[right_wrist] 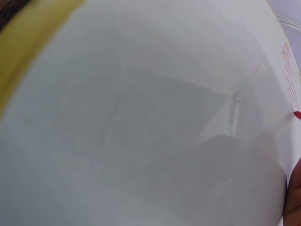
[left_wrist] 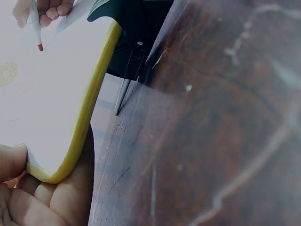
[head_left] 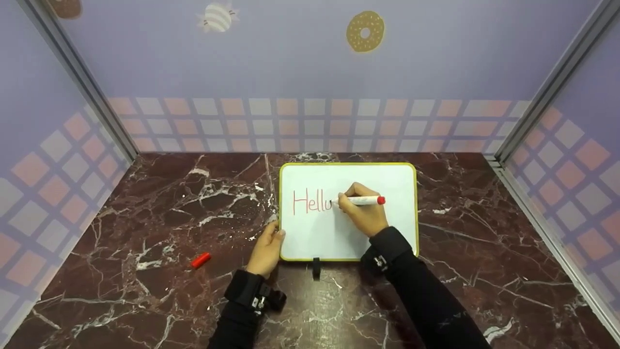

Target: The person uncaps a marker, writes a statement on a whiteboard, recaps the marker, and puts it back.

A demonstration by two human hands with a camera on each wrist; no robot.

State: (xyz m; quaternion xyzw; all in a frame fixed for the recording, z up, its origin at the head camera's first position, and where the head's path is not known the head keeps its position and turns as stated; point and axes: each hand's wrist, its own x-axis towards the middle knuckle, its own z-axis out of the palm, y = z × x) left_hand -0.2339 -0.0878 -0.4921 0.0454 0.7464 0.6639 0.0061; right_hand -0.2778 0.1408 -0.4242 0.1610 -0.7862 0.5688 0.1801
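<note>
A whiteboard (head_left: pixel 315 242) with a yellow frame leans up from the table. Its lower left edge is gripped by the left hand (head_left: pixel 266 249); the left wrist view shows the thumb (left_wrist: pixel 13 162) on the front and the fingers behind the corner. Over the board's middle, the right hand (head_left: pixel 363 218) pinches a white marker (head_left: pixel 363 200) with a red end. The marker's tip touches the board at the end of red lettering (head_left: pixel 310 202), which reads "Hell" plus an open curved stroke. In the right wrist view, the red tip (right_wrist: pixel 297 114) shows at the right edge.
A loose red marker cap (head_left: pixel 200 260) lies on the marbled table (head_left: pixel 145 300), left of the left hand. A black foot (head_left: pixel 316 269) sticks out below the board's bottom edge. Patterned walls (head_left: pixel 290 58) enclose the table at the back and both sides.
</note>
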